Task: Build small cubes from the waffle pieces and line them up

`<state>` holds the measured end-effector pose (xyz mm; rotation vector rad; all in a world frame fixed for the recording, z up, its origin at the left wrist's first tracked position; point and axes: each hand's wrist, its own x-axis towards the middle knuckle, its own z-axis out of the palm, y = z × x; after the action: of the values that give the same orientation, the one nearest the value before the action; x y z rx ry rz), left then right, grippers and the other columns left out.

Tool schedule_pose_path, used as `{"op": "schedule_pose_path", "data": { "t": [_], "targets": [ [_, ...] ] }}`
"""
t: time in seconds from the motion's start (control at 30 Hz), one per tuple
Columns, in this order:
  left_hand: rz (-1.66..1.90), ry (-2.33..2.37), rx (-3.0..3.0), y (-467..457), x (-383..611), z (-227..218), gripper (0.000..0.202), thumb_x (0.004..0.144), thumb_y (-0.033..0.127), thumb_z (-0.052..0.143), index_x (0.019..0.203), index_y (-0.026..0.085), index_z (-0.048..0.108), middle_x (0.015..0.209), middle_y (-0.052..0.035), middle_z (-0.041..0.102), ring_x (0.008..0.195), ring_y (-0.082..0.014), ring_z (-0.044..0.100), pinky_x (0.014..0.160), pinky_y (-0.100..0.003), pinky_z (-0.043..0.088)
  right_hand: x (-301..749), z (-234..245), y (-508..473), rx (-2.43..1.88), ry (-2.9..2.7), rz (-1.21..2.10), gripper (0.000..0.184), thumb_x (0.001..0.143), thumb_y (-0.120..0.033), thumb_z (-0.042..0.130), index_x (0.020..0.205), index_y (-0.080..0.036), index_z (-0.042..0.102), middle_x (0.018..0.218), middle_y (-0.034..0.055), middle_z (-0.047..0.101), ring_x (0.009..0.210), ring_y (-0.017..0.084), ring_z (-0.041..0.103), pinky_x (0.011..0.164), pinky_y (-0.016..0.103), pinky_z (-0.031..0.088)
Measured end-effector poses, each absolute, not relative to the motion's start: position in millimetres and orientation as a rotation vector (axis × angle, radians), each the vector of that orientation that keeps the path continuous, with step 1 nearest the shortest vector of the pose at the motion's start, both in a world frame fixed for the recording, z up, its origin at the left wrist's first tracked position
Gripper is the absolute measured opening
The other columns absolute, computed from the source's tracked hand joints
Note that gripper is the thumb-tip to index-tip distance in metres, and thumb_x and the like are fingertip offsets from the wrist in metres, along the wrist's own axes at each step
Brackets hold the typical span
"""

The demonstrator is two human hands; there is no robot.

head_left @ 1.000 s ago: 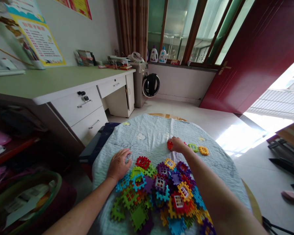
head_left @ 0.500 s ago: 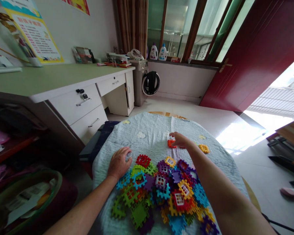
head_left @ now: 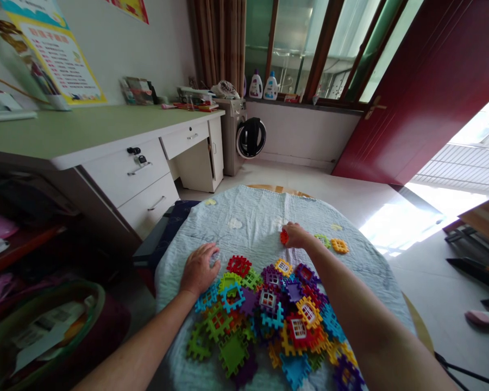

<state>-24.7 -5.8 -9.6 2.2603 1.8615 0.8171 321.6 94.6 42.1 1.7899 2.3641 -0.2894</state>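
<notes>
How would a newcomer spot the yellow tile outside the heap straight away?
Find the round table under the pale blue cloth. Right of the right hand, the yellow tile lies beside a light green tile. It alone is yellow there; other yellow tiles lie in the heap.

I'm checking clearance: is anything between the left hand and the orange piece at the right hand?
Nothing visible: only cloth shows between the left hand and that orange piece; the pile lies nearer the camera.
</notes>
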Motion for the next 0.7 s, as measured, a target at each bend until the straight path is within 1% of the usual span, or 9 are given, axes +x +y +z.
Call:
{"op": "schedule_pose_path", "data": {
  "t": [0.13, 0.2, 0.3, 0.37, 0.43, 0.5, 0.53, 0.6, 0.7],
  "targets": [
    [0.802, 1.860, 2.266, -6, -25, -9, 0.030, 0.079, 0.026, 0.053, 0.105, 0.020, 0.067, 0.128, -0.0110, 0.066, 0.125, -0.0290, 0.056, 0.109, -0.047, 0.042, 324, 45, 95, 1.819, 2.373, -0.260, 0.047, 0.066, -0.027, 0.074, 0.111, -0.013, 0.066, 0.115, 0.0163, 0.061, 0.105, 0.031, 0.056, 0.083, 0.034, 0.043],
    [0.797, 1.860, 2.270, -6, -25, -9, 0.030, 0.079, 0.026, 0.053, 0.105, 0.019, 0.067, 0.128, -0.0110, 0.066, 0.125, -0.0288, 0.056, 0.109, -0.047, 0.042, 324, 43, 95, 1.832, 2.378, -0.259, 0.046, 0.067, -0.026, 0.074, 0.111, -0.014, 0.066, 0.115, 0.0161, 0.061, 0.105, 0.030, 0.056, 0.084, 0.034, 0.043],
    [0.787, 1.864, 2.272, -6, -25, -8, 0.030, 0.079, 0.025, 0.053, 0.105, 0.019, 0.067, 0.128, -0.0106, 0.066, 0.125, -0.0280, 0.056, 0.109, -0.045, 0.042, 323, 38, 95, 1.852, 2.392, -0.282, 0.040, 0.066, -0.021, 0.075, 0.105, -0.015, 0.069, 0.112, 0.0151, 0.063, 0.103, 0.029, 0.058, 0.085, 0.034, 0.044],
    [0.783, 1.867, 2.271, -6, -24, -7, 0.030, 0.079, 0.026, 0.052, 0.104, 0.019, 0.067, 0.128, -0.0103, 0.066, 0.125, -0.0278, 0.056, 0.109, -0.045, 0.042, 323, 40, 95, 1.882, 2.418, -0.302, 0.041, 0.065, -0.021, 0.077, 0.105, -0.016, 0.070, 0.111, 0.0145, 0.064, 0.103, 0.030, 0.059, 0.087, 0.035, 0.044],
    [0.781, 1.869, 2.270, -6, -24, -7, 0.030, 0.079, 0.027, 0.052, 0.104, 0.019, 0.067, 0.128, -0.0102, 0.066, 0.125, -0.0279, 0.056, 0.109, -0.045, 0.042, 328, 46, 94, 1.938, 2.462, -0.312, 0.048, 0.065, -0.021, 0.078, 0.112, -0.017, 0.068, 0.116, 0.0141, 0.064, 0.107, 0.030, 0.058, 0.091, 0.036, 0.045],
    [0.779, 1.868, 2.270, -6, -25, -8, 0.031, 0.079, 0.027, 0.052, 0.104, 0.019, 0.067, 0.128, -0.0104, 0.066, 0.125, -0.0280, 0.056, 0.109, -0.045, 0.042, 339, 56, 89, 2.019, 2.505, -0.291, 0.053, 0.072, -0.023, 0.073, 0.124, -0.018, 0.063, 0.124, 0.0144, 0.061, 0.112, 0.029, 0.057, 0.094, 0.037, 0.045],
    [0.778, 1.866, 2.271, -5, -25, -8, 0.031, 0.079, 0.028, 0.052, 0.104, 0.019, 0.067, 0.128, -0.0106, 0.066, 0.125, -0.0281, 0.056, 0.109, -0.045, 0.042, 347, 61, 84, 2.075, 2.528, -0.277, 0.053, 0.077, -0.024, 0.069, 0.128, -0.018, 0.060, 0.127, 0.0146, 0.060, 0.114, 0.028, 0.057, 0.095, 0.038, 0.046],
    [0.778, 1.862, 2.279, -4, -26, -9, 0.031, 0.079, 0.028, 0.052, 0.104, 0.019, 0.067, 0.128, -0.0111, 0.066, 0.125, -0.0284, 0.056, 0.109, -0.045, 0.042, 367, 66, 68, 2.248, 2.595, -0.287, 0.046, 0.084, -0.027, 0.060, 0.129, -0.018, 0.058, 0.127, 0.0146, 0.060, 0.112, 0.025, 0.059, 0.091, 0.038, 0.049],
    [0.790, 1.847, 2.299, -3, -27, -12, 0.032, 0.079, 0.029, 0.051, 0.105, 0.018, 0.067, 0.127, -0.0119, 0.066, 0.124, -0.0286, 0.057, 0.109, -0.045, 0.042, 401, 63, 30, 2.686, 2.706, -0.479, 0.037, 0.082, -0.036, 0.058, 0.113, -0.019, 0.065, 0.110, 0.0112, 0.068, 0.094, 0.023, 0.065, 0.078, 0.036, 0.053]
  ]
}}
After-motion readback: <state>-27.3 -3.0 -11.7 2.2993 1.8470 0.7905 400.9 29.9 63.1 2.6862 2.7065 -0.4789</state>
